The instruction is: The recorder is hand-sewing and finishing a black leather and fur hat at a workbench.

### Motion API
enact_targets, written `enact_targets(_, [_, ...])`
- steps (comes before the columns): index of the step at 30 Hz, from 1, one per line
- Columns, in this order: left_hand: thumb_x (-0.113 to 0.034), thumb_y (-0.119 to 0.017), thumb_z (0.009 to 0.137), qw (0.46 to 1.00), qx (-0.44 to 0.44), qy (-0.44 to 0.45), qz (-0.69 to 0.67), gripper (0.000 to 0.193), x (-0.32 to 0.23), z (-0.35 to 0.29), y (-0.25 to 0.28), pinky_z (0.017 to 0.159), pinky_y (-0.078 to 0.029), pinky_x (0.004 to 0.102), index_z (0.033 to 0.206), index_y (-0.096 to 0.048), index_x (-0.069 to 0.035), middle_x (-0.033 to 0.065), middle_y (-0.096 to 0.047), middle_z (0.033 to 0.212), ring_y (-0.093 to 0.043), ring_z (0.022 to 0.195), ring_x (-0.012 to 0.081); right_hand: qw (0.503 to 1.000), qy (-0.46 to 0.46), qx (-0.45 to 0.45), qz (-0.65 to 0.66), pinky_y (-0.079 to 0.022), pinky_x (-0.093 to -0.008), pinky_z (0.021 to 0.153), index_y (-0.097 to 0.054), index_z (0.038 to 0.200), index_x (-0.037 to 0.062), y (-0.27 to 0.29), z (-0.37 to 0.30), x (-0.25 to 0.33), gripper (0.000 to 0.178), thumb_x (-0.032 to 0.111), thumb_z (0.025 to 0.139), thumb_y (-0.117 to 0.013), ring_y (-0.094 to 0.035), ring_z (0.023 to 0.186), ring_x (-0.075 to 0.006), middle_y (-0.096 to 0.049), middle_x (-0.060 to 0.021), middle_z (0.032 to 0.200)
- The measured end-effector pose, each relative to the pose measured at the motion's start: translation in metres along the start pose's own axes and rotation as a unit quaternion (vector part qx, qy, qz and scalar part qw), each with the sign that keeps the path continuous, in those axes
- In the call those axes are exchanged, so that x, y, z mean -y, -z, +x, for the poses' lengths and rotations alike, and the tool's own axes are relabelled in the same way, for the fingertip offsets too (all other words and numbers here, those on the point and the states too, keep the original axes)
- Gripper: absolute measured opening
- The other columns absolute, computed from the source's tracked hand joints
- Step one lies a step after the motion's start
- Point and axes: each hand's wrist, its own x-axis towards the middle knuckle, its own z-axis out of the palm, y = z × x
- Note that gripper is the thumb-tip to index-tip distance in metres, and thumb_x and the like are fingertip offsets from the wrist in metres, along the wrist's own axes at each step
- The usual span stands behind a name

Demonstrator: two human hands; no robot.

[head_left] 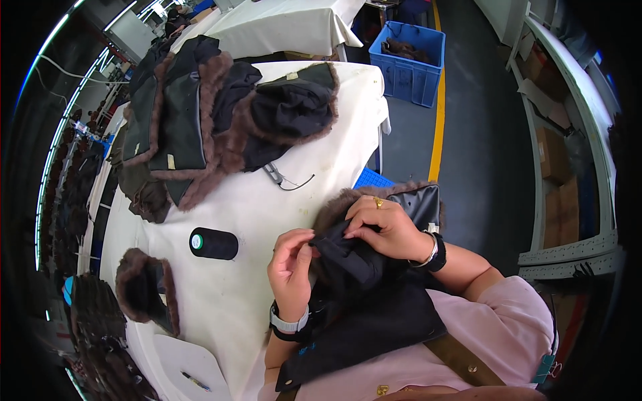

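Observation:
A brown fur garment piece with dark lining (354, 257) lies bunched before me, part of it across my lap. My left hand (292, 271) pinches the edge of the dark lining between thumb and fingertips. Just to its right, my right hand (384, 227) is closed on a fold of the same lining, thumb against forefinger. Whether a needle or thread sits in either hand is too small to tell. Past my right hand spreads a lined flap (422, 204) edged with fur. A large black piece of cloth (361, 334) covers my lap.
On the white-covered table (267, 220) lie a black thread spool (217, 244), thread snips (273, 174), a fur collar piece (144, 284) and a heap of fur-trimmed garments (227, 113). A pen (195, 381) lies at the near left. A blue crate (408, 63) stands on the floor beyond; shelving (568, 134) is at right.

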Motion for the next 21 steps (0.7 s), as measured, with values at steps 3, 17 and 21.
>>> enact_targets(3, [-0.011, -0.071, 0.087, 0.995, -0.059, 0.077, 0.020, 0.030, 0.004, -0.018, 0.001, 0.079, -0.050, 0.0286, 0.108, -0.053, -0.001, 0.0073, -0.053, 0.102, -0.060, 0.088, 0.0168, 0.998, -0.023, -0.051, -0.018, -0.051, -0.0355, 0.075, -0.067, 0.082, 0.0013, -0.017, -0.001, -0.022, 0.011, -0.006, 0.074, -0.073, -0.064, 0.084, -0.0278, -0.065, -0.0096, 0.083])
enact_targets(17, [0.002, -0.062, 0.092, 0.955, -0.001, 0.264, -0.134, 0.031, 0.030, -0.014, 0.016, 0.098, -0.045, 0.0295, 0.123, -0.058, 0.006, 0.0050, -0.062, 0.113, -0.060, 0.106, 0.0142, 0.997, -0.067, -0.022, 0.029, -0.051, -0.0333, 0.078, -0.068, 0.085, 0.0020, 0.001, 0.027, -0.036, 0.010, -0.002, 0.078, -0.074, -0.065, 0.089, -0.0240, -0.068, -0.0057, 0.086])
enact_targets(21, [0.002, -0.064, 0.091, 0.946, 0.016, 0.268, -0.181, 0.035, 0.045, -0.018, 0.022, 0.102, -0.042, 0.0296, 0.125, -0.057, 0.005, 0.0067, -0.058, 0.122, -0.056, 0.114, 0.0150, 0.989, -0.098, 0.074, 0.081, -0.051, -0.0331, 0.076, -0.068, 0.086, 0.0026, -0.010, 0.027, -0.031, 0.010, -0.001, 0.079, -0.074, -0.066, 0.082, -0.0233, -0.069, -0.0073, 0.087])
